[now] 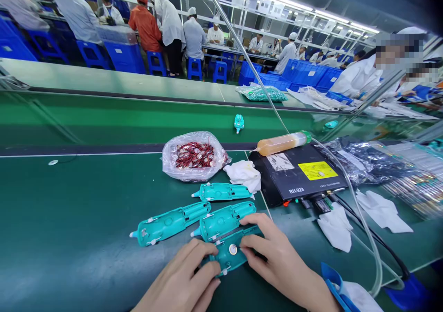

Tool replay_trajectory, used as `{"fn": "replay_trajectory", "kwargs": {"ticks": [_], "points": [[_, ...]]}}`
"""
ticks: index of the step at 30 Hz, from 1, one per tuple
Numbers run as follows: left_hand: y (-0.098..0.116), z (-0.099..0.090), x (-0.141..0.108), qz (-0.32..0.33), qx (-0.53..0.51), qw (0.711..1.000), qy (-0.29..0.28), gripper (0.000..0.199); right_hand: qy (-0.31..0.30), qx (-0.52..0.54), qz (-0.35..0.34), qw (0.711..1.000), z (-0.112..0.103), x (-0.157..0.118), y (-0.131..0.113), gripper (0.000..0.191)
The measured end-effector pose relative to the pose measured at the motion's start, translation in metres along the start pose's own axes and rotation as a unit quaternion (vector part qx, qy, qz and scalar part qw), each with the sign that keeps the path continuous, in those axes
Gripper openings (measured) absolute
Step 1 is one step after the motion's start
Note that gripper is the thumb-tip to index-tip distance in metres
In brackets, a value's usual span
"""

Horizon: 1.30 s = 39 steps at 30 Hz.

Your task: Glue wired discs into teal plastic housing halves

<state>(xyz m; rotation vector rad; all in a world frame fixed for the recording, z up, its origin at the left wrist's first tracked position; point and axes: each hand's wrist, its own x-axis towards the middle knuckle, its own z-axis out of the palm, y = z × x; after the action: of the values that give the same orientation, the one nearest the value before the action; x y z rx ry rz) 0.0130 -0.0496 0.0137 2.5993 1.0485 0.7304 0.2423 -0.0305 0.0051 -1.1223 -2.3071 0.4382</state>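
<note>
A teal plastic half-shell lies open side up on the green bench, between my hands. Inside it sits a small round metal disc with a pale centre. My left hand grips the shell's left end, fingers bent over its edge. From the right, my right hand pinches close to the disc, where a thin wire seems to run into the fingertips. Just beyond lie more teal half-shells: one left, one in the middle and one at the back, each with a white tip.
A plastic bag of discs with red wires stands behind the shells. To the right are a crumpled white cloth, a black box marked RH-928, an amber-filled tube, hoses and cables. A green conveyor belt crosses behind, with co-workers beyond.
</note>
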Motion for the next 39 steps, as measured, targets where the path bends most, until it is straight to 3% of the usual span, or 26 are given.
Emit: {"fn": "replay_trajectory", "kwargs": {"ticks": [20, 28, 39], "points": [[-0.001, 0.000, 0.002, -0.004, -0.022, 1.000, -0.009, 0.020, -0.026, -0.073, -0.019, 0.997, -0.006, 0.003, -0.008, 0.014], [-0.001, 0.000, 0.000, -0.007, -0.033, 0.999, -0.011, 0.018, -0.035, -0.076, -0.045, 0.996, -0.007, -0.002, -0.008, 0.024], [0.001, 0.001, 0.001, -0.021, -0.030, 0.999, -0.006, 0.018, -0.076, -0.106, -0.078, 0.988, -0.013, 0.002, -0.006, 0.025]]}}
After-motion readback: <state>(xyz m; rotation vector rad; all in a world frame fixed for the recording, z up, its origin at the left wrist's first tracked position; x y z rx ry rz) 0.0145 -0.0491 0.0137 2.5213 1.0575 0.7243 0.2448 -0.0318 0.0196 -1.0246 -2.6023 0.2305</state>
